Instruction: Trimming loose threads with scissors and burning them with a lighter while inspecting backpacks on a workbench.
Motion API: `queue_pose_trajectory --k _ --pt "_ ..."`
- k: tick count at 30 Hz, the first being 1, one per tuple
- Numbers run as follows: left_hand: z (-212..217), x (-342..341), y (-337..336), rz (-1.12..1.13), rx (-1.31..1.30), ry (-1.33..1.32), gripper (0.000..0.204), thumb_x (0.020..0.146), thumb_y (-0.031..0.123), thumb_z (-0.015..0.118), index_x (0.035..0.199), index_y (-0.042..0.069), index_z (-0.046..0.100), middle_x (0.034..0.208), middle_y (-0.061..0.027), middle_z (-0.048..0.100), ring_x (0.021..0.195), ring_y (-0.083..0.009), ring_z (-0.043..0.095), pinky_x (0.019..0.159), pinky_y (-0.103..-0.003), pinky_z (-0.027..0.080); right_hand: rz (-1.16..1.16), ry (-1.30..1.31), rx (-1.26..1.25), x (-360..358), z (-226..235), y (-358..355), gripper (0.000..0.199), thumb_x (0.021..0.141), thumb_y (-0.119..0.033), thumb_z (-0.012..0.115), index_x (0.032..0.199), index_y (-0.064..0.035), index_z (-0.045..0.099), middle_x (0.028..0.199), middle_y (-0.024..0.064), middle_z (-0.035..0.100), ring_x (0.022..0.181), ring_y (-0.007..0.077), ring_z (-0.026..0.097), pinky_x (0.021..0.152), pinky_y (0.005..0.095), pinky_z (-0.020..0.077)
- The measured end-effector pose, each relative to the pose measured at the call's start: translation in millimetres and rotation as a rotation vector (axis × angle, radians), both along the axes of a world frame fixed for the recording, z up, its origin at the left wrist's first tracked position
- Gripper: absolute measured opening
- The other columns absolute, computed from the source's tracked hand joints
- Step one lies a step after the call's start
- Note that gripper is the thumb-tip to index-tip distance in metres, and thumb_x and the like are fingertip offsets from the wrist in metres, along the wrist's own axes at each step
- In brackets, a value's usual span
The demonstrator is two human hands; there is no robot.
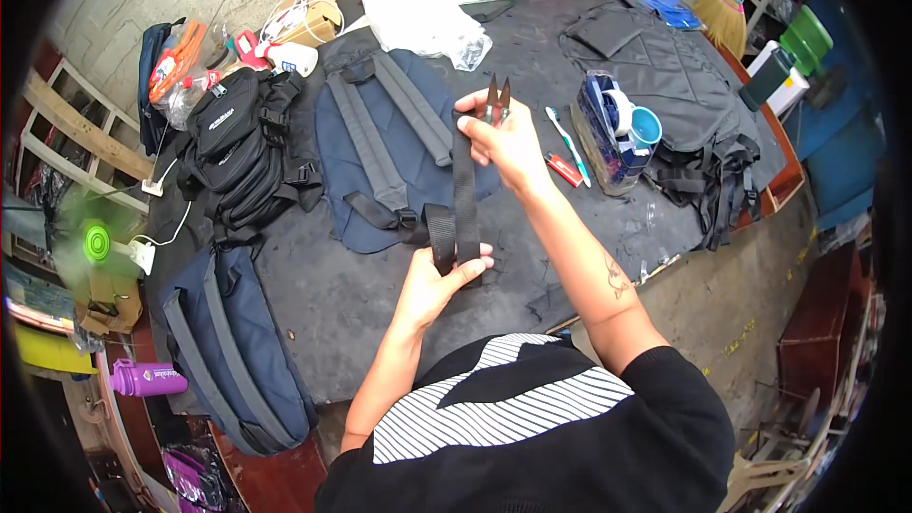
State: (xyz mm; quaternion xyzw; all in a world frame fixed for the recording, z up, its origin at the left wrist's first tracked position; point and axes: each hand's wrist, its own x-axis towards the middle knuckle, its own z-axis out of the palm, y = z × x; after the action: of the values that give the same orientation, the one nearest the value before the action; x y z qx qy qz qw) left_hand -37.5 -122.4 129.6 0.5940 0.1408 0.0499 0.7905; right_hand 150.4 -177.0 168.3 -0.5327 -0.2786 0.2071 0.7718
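Your right hand (pixel 499 138) is up high, in front of your chest and a bit to the right, and your left hand (pixel 439 283) is lower down and closer to you. Between them you hold a long black strap (pixel 465 192), which runs almost straight up and down. Your left hand is closed on the low part of the strap, with the thumb lying across toward the right and the fingers mostly hidden under it. Next to that thumb the strap stuff bends into a loop. Your right hand pinches the top end with thumb and finger, and it also has small snips (pixel 499 100) tucked in it, with the two pointy blades sticking up and a little apart. Your right arm (pixel 579 256) slants up and to the left from your short sleeve, and your left arm (pixel 385 361) slants up and to the right. The strap is over the right side of a blue backpack (pixel 394 131), which lies on the dark table (pixel 351 332) with its two gray shoulder straps (pixel 364 138) facing up. A black buckle (pixel 407 218) sits near the bag's bottom, just left of the loop. To the right of your right hand lie a toothbrush (pixel 568 144) and a small red thing (pixel 564 170).
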Motion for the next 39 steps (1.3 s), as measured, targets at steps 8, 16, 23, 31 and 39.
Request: queue_pose_trajectory --k 8,16,23,31,39 --pt "-11.3 1.2 21.0 0.029 -0.11 -0.037 0.039 0.076 0.005 0.072 0.112 -0.002 0.06 0.081 -0.0004 0.062 0.066 -0.0053 0.052 0.06 -0.019 0.039 0.013 0.08 -0.282 10.0 -54.8 -11.5 0.015 0.086 -0.01 0.061 0.095 -0.0022 0.054 0.065 0.0 0.051 0.045 0.0047 0.041 0.04 0.0224 0.0315" --pt "-13.1 18.9 27.6 0.338 -0.007 -0.044 0.016 0.073 0.002 0.074 0.085 -0.002 0.066 0.069 -0.003 0.063 0.053 -0.0048 0.048 0.048 -0.019 0.035 0.077 -0.09 -0.281 -57.4 -40.9 -49.4 0.035 0.083 -0.017 0.066 0.111 -0.004 0.05 0.082 0.0018 0.06 0.066 0.0046 0.047 0.058 0.0196 0.039" --pt "-24.1 25.9 48.0 0.207 -0.208 -0.147 0.031 0.092 0.027 0.054 0.093 -0.003 0.062 0.075 -0.0075 0.063 0.056 -0.0106 0.051 0.05 -0.024 0.04 -0.061 -0.026 -0.131 -51.8 -38.9 -45.8 0.046 0.075 0.001 0.07 0.112 -0.0063 0.043 0.08 -0.0002 0.054 0.069 0.005 0.05 0.063 0.02 0.0408" --pt "-3.9 33.9 49.7 0.138 -0.428 -0.237 0.052 0.099 0.039 0.036 0.127 -0.005 0.047 0.091 -0.0024 0.055 0.088 -0.0132 0.055 0.079 -0.028 0.046 -0.069 -0.394 -0.277 -57.7 -38.7 -47.3 0.012 0.085 0.001 0.049 0.086 0.0013 0.06 0.084 0.0007 0.057 0.072 0.0059 0.049 0.064 0.0208 0.0389" --pt "-0.2 40.2 45.6 0.152 -0.242 -0.101 0.031 0.092 0.016 0.058 0.12 0.005 0.056 0.088 0.0013 0.054 0.076 -0.0068 0.05 0.071 -0.021 0.044 -0.036 -0.442 -0.354 -67.5 -41.4 -36.6 0.011 0.077 -0.006 0.068 0.086 0.0002 0.065 0.074 -0.0001 0.047 0.065 0.0085 0.044 0.058 0.0234 0.036"
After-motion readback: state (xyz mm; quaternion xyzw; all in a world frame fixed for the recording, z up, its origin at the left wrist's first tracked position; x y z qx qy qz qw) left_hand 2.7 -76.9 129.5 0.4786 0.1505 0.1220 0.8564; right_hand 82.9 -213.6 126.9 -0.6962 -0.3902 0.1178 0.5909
